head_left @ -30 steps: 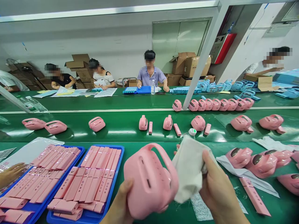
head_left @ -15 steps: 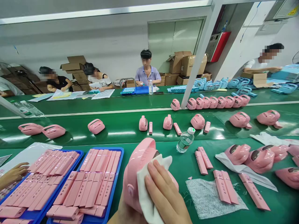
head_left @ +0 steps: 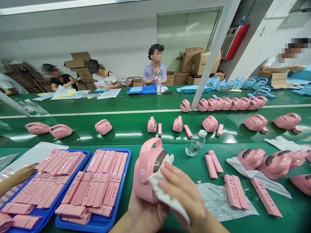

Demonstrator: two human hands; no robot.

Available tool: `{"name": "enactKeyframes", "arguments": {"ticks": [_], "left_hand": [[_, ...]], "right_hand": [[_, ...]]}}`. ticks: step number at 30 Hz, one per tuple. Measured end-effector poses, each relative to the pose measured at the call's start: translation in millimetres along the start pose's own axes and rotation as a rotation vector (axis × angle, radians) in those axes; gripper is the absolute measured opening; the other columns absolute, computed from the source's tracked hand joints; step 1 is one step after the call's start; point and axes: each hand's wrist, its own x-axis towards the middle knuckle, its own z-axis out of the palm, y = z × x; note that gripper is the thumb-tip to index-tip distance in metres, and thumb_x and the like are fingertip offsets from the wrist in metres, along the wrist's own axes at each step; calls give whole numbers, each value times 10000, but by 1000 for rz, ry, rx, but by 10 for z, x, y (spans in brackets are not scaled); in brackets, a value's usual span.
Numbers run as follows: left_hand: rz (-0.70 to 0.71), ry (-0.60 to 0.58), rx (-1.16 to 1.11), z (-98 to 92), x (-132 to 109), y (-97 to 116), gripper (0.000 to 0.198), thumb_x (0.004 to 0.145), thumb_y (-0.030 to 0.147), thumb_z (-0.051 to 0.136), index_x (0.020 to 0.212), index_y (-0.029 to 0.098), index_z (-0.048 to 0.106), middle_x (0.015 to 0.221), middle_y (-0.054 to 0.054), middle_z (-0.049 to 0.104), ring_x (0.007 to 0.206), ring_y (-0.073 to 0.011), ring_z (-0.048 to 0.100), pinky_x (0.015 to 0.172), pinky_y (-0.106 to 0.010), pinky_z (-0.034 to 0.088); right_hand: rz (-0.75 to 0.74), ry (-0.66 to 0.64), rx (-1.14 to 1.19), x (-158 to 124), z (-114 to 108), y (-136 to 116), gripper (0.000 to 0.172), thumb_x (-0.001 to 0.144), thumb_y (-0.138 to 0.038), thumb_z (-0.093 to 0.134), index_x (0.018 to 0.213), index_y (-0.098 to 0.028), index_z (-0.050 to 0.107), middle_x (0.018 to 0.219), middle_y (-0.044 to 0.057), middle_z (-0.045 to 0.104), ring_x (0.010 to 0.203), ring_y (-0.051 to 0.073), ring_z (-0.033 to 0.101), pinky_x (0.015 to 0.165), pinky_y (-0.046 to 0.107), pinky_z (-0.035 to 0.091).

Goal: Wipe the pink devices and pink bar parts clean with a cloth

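A glossy pink housing with a looped handle and a dark window (head_left: 148, 171) rests in my left hand (head_left: 145, 210), whose fingers cup it from below. My right hand (head_left: 182, 191) presses a white cloth (head_left: 167, 194) against the housing's right side, beside the dark window. The cloth hangs down below my right fingers. To the left, pink bars fill a blue tray (head_left: 110, 221). Right of my hands, several pink bars (head_left: 232, 191) lie on and around a thin white sheet (head_left: 215, 202).
Another blue tray (head_left: 41, 223) stands at left, with another person's hand (head_left: 24, 174) beside it. A water bottle (head_left: 195, 143) stands beyond my hands. Pink housings (head_left: 274, 165) sit at right, and others line the green belt (head_left: 126, 137). People sit across the tables.
The housing has turned to show more of its dark window. My right hand and the cloth have shifted right and slightly down. The view has moved a little; the person opposite has raised their head.
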Motion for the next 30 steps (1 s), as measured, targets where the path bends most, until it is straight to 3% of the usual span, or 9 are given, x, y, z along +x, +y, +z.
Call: {"name": "enactKeyframes", "arguments": {"ticks": [4,6,9,14,18,21,24,27,30], "left_hand": [[-189,-116,-210,103,-21,58,557,578,474,770,880,24,642,766,-65,672,571,-58,612,494,-93,473],[-246,-188,-259,113,-22,45,573,579,458,768,897,3,627,760,-71,672,580,-80,646,496,-106,483],[-331,-236,-278,106,-5,-3,549,631,430,737,951,0,617,766,-74,688,574,-89,673,475,-98,479],[-398,-268,-241,100,1,-50,710,513,537,780,972,12,644,753,-88,731,594,-125,706,502,-100,502],[-359,-194,26,161,-62,45,632,681,588,639,1015,53,673,887,-121,748,651,-169,717,514,-167,533],[-108,52,317,246,-160,164,542,829,553,480,1166,151,615,1090,-102,709,887,-229,685,653,-276,559],[180,213,559,342,-259,235,540,813,546,519,1256,236,526,1235,-66,638,1094,-276,585,867,-372,492],[262,193,767,442,-309,242,664,728,530,645,1301,257,451,1268,-73,607,1164,-314,526,962,-427,419],[265,138,822,527,-315,240,624,762,450,641,1313,251,430,1333,-81,549,1241,-323,449,987,-430,394]], "right_hand": [[980,338,450,-3,8,168,307,918,-378,451,1059,-213,668,1124,54,686,1129,240,585,937,353,488],[1195,485,739,81,37,214,364,885,-474,475,1009,-195,674,1057,60,708,1111,258,587,898,362,496],[1168,431,969,248,34,249,375,857,-501,508,1016,-202,667,1050,46,702,1071,233,593,915,337,460],[1165,251,897,394,-45,292,263,766,-448,666,790,-186,678,699,-21,666,649,127,576,620,212,441],[1181,205,969,418,-84,312,309,771,-482,644,777,-175,682,672,-7,659,606,125,566,583,219,435],[1200,196,1002,416,-106,320,331,779,-504,624,764,-177,674,704,1,667,644,131,584,604,220,445],[1185,223,993,401,-115,329,330,786,-512,613,772,-187,664,697,-13,653,642,120,570,614,210,439],[1169,257,970,404,-122,315,357,781,-541,601,777,-190,663,708,0,650,661,142,573,620,231,446],[1172,279,894,429,-147,272,403,737,-583,625,784,-185,661,745,26,660,682,176,582,606,260,451]]}}
